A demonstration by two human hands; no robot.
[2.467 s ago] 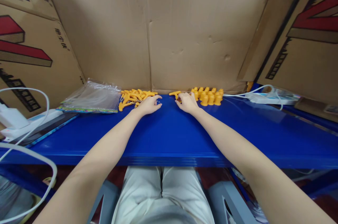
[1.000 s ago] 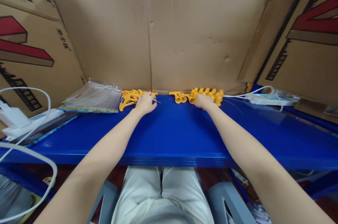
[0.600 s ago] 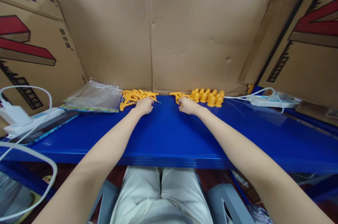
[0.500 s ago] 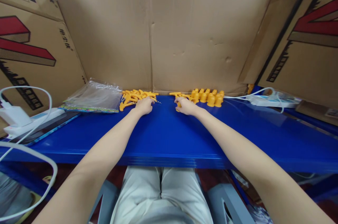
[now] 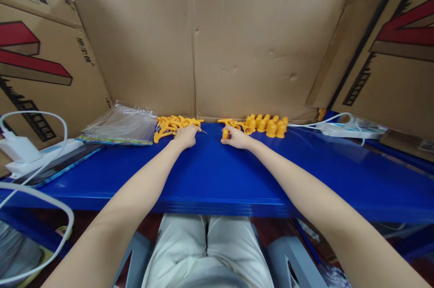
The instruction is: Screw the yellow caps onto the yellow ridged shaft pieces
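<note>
On the blue table, my left hand (image 5: 186,137) rests at the right side of a pile of yellow T-shaped pieces (image 5: 166,126) with small dark beaded chains. Its fingers are closed, and what they hold is hidden. My right hand (image 5: 238,137) grips a small yellow cup-like piece (image 5: 225,134) between its fingers, near the table surface. Just behind that hand lie a yellow T-shaped piece (image 5: 224,121) and a yellow ring-ended piece (image 5: 248,130). Several yellow cups (image 5: 271,128) stand in rows to the right.
Clear plastic bags (image 5: 120,123) lie left of the pile, beside a dark flat device (image 5: 64,163) and a white charger (image 5: 20,150) with a cable. A cardboard wall (image 5: 257,53) closes off the back. A white power strip (image 5: 352,129) sits at the right.
The yellow cup-like piece in my right hand now shows upright at the fingertips, where it was mostly covered before. My left hand has barely moved.
</note>
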